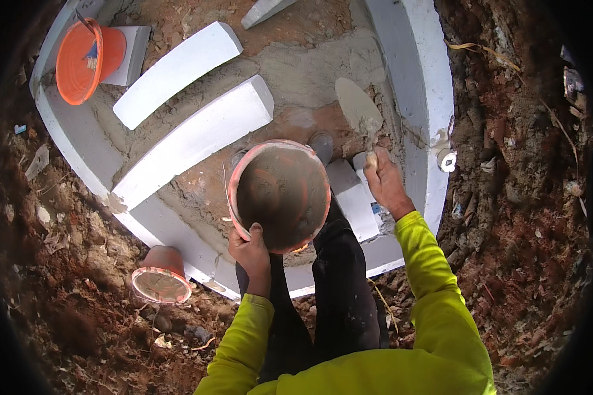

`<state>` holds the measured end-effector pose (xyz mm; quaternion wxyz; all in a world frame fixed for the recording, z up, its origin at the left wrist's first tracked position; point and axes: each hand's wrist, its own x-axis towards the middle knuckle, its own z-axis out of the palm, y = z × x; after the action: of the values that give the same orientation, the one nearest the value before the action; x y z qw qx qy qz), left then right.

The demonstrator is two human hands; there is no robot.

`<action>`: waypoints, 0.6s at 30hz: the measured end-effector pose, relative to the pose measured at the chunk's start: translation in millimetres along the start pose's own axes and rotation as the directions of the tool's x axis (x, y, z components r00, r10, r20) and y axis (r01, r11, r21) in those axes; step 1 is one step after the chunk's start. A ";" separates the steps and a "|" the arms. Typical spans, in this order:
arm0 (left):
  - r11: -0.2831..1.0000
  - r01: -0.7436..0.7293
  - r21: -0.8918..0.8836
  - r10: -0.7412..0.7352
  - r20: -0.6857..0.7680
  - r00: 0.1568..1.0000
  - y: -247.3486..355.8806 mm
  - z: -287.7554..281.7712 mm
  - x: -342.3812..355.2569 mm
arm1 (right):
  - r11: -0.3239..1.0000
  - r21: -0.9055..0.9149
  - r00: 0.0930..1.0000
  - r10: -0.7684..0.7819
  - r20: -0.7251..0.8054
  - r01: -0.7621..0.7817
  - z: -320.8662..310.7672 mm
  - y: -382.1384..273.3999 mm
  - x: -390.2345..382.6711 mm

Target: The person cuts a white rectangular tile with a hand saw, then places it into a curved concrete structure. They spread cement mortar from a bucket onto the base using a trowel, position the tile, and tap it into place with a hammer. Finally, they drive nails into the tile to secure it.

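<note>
My left hand point(250, 251) grips the near-left rim of an orange bucket point(280, 194) holding grey wet mortar, which is held above my legs. My right hand point(385, 181) is closed on the handle of a trowel point(357, 102), whose blade, coated in mortar, lies over the mortar bed point(296, 66) on the right side of the white-walled enclosure point(428, 79). Just below and left of my right hand are white blocks point(359, 217), partly hidden by the bucket and hand.
Long white blocks point(174, 72) point(191, 138) lie on the mortar at upper left, and another block point(263, 10) at the top. An orange bucket point(76, 66) with tools sits upper left; another bucket point(165, 276) lies outside the lower-left wall. Rough soil point(514, 230) surrounds the walls.
</note>
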<state>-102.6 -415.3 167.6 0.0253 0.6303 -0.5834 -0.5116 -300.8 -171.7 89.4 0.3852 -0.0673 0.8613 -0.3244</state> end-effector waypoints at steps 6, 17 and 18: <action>0.992 -0.122 0.040 0.119 0.059 0.991 43.9 -1.8 -15.7 | 0.836 -0.383 0.876 -0.212 0.434 0.392 2.4 -104.6 -54.0; 0.939 -0.313 0.145 0.298 0.114 0.948 120.1 -18.1 -33.6 | 0.663 -0.522 0.833 -0.315 0.455 0.536 -29.0 -159.7 -62.9; 0.923 -0.356 0.144 0.338 0.132 0.932 126.2 -18.7 -33.3 | 0.648 -0.561 0.847 -0.289 0.446 0.516 -20.6 -158.1 -61.9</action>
<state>-172.7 -440.6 276.3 0.0324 0.4891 -0.7268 -0.4811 -293.6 -262.0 234.5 0.3854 -0.4426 0.8074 -0.0607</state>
